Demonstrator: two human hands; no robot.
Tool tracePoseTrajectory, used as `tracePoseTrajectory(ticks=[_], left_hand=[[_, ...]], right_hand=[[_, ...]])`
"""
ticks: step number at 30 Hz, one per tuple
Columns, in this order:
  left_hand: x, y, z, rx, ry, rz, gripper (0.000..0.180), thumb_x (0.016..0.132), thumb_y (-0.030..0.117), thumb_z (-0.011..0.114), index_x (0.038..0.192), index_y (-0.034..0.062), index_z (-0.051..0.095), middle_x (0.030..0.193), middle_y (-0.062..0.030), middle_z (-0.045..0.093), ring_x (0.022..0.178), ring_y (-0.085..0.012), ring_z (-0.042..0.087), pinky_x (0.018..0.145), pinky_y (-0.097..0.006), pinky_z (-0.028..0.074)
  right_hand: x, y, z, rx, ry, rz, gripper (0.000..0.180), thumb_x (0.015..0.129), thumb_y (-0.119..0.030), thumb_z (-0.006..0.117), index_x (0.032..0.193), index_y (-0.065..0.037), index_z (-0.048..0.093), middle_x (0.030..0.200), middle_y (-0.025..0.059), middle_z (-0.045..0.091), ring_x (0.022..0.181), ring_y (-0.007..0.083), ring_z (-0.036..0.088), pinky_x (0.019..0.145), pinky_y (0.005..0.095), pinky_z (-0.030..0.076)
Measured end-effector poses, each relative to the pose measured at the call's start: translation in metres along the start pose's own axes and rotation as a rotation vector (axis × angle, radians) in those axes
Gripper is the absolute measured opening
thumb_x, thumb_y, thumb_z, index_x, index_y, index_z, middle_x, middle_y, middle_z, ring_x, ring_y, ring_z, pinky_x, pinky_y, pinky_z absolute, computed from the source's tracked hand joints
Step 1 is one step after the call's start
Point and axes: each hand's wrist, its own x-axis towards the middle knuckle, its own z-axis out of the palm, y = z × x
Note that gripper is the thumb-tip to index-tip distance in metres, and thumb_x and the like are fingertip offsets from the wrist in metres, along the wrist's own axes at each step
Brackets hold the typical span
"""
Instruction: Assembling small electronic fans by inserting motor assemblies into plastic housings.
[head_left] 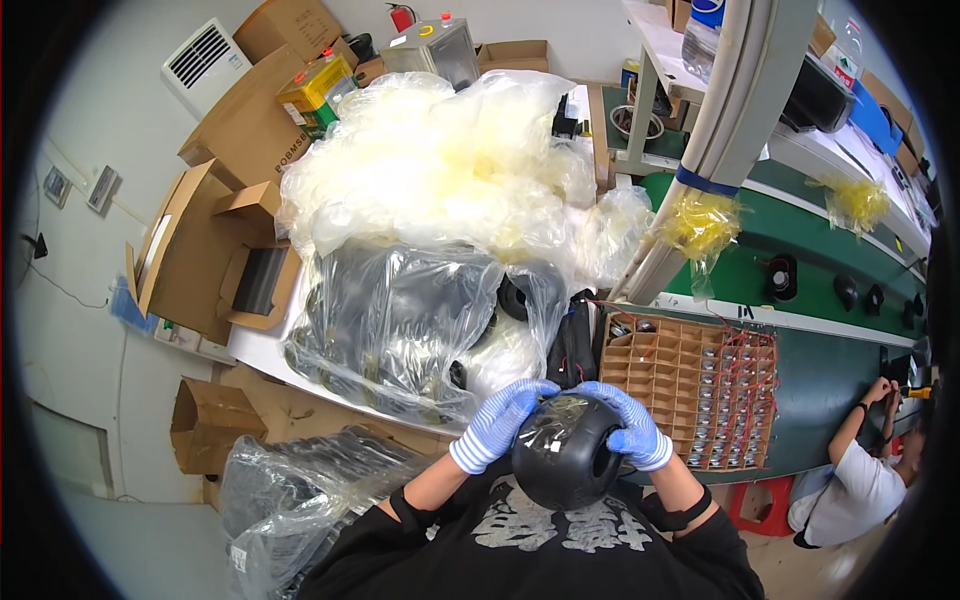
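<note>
Your gloved left hand (497, 421) and right hand (630, 424) clasp the black rounded housing (563, 455) — fingers wrapped around its plastic-covered top.

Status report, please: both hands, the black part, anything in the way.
Left hand and right hand, gloved, both gripping the black round housing. Clear film across its top. Nothing between hands and part.

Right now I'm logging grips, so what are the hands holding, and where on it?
Both gloved hands hold a round black shell: the left hand on its upper left side, the right hand on its upper right.
</note>
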Motion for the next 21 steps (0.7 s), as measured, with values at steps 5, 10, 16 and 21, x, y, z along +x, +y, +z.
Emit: tracePoseTrajectory(ticks=[5, 10, 16, 21], left_hand=[[0.024, 0.007, 0.002, 0.302, -0.083, 0.305, 0.050, 0.093, 0.042, 0.046, 0.114, -0.0023, 0.055, 0.113, -0.0127, 0.057, 0.104, -0.0195, 0.054, 0.094, -0.034, 0.040], [0.027, 0.017, 0.009, 0.038, -0.616, 0.175, 0.058, 0.093, 0.046, 0.041, 0.121, -0.0031, 0.052, 0.123, -0.0151, 0.054, 0.115, -0.0251, 0.050, 0.100, -0.036, 0.036], [0.032, -0.013, -0.002, 0.049, -0.656, 0.020, 0.062, 0.092, 0.050, 0.040, 0.121, -0.0035, 0.052, 0.125, -0.0149, 0.053, 0.115, -0.0244, 0.050, 0.100, -0.035, 0.036], [0.021, 0.002, 0.000, -0.398, -0.630, -0.129, 0.065, 0.091, 0.051, 0.041, 0.121, -0.0062, 0.050, 0.125, -0.0159, 0.051, 0.115, -0.0238, 0.048, 0.102, -0.035, 0.034]], right_hand=[[-0.007, 0.034, 0.002, 0.263, -0.277, 0.092, 0.081, 0.078, -0.050, 0.064, 0.134, 0.001, 0.036, 0.133, 0.0127, 0.043, 0.123, 0.0210, 0.040, 0.103, 0.0344, 0.033], [0.007, 0.030, 0.014, 0.317, -0.297, 0.069, 0.048, 0.096, -0.024, 0.041, 0.137, 0.001, 0.032, 0.137, 0.0108, 0.040, 0.124, 0.0190, 0.039, 0.107, 0.0304, 0.029], [-0.006, 0.033, -0.001, -0.052, -0.165, 0.239, 0.047, 0.090, -0.015, 0.054, 0.133, -0.001, 0.042, 0.130, 0.0102, 0.048, 0.119, 0.0193, 0.046, 0.102, 0.0301, 0.036], [-0.024, 0.012, -0.017, -0.163, 0.239, 0.225, 0.022, 0.083, -0.008, 0.062, 0.102, 0.001, 0.058, 0.089, 0.0044, 0.063, 0.079, 0.0108, 0.059, 0.074, 0.0243, 0.049]])
